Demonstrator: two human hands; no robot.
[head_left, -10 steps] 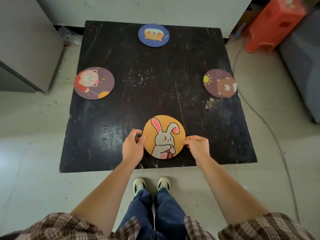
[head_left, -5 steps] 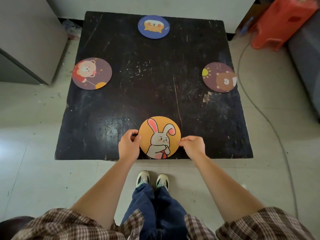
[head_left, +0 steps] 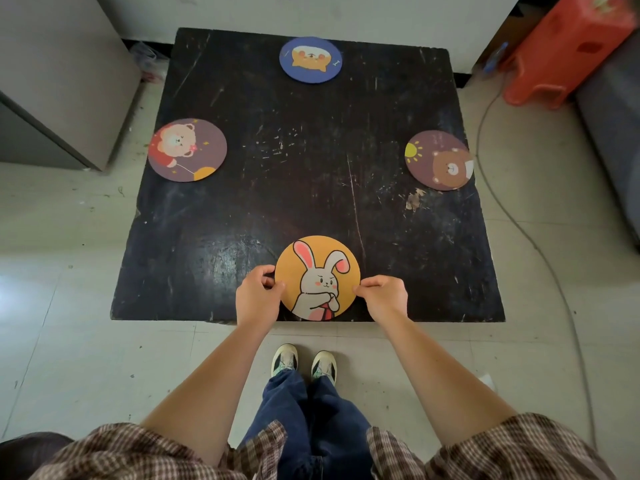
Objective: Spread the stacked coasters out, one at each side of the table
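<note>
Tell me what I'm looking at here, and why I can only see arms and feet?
The camera sits on a person's head, looking down, so you see only their arms, legs and shoes. In front is a scratched black table. Four round picture coasters lie on it, one at each side: a blue coaster far away, a teddy coaster left, a brown bear coaster right. The left hand and right hand pinch the edges of the orange rabbit coaster nearest them.

Table: scratched black square table [head_left: 304, 188].
Far edge: blue coaster [head_left: 310, 59].
Left edge: purple bear coaster [head_left: 187, 150].
Right edge: brown-bear coaster [head_left: 439, 160].
Near edge: orange rabbit coaster [head_left: 317, 277].
</note>
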